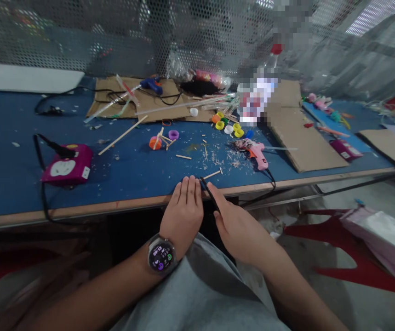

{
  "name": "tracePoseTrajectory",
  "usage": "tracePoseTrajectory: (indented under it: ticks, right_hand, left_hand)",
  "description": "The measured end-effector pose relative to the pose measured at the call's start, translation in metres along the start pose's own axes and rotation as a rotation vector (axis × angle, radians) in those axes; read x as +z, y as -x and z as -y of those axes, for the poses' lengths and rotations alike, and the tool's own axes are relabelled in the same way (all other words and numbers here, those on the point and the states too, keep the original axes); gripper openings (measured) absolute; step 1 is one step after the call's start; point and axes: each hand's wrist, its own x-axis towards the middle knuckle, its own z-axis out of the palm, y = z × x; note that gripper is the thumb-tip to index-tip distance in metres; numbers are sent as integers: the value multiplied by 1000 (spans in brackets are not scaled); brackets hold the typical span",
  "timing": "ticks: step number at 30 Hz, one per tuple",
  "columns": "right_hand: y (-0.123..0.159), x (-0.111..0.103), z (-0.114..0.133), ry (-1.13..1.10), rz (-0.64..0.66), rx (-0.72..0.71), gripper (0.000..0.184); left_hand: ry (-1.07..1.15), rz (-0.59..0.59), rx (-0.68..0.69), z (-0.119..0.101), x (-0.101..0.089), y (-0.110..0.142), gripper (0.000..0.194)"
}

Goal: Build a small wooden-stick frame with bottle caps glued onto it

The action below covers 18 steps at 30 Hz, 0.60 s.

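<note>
My left hand (185, 207) lies flat at the table's front edge, fingers stretched forward and side by side. A thin wooden stick (213, 174) with a short crosspiece at its far end juts out to the right of those fingertips; its near end is hidden. In my right hand (233, 220) is a slim black cutter (208, 192), index finger stretched along it. The cutter's tip meets the stick just beside my left fingertips. Beyond the hands, a short stick piece (183, 156) lies loose, and an orange bottle cap (155, 143) has sticks attached near a purple cap (173, 134).
A pink glue gun (259, 155) lies to the right, its cord hanging over the edge. At left is a magenta power box (68, 163) with a cable. Cardboard (294, 138), coloured caps (220, 124), a long stick (123, 134) and a blue glue gun (151, 84) lie farther back.
</note>
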Motion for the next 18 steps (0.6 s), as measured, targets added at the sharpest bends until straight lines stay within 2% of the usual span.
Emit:
tracePoseTrajectory:
  ticks: [4, 12, 18]
  right_hand:
    - [0, -2, 0, 11, 8, 16, 74]
    - [-20, -7, 4, 12, 7, 12, 74]
    - [-5, 1, -4, 16, -34, -8, 72]
  left_hand:
    - [17, 20, -8, 0, -1, 0, 57]
    - [35, 52, -31, 0, 2, 0, 60]
    - [12, 33, -8, -1, 0, -1, 57]
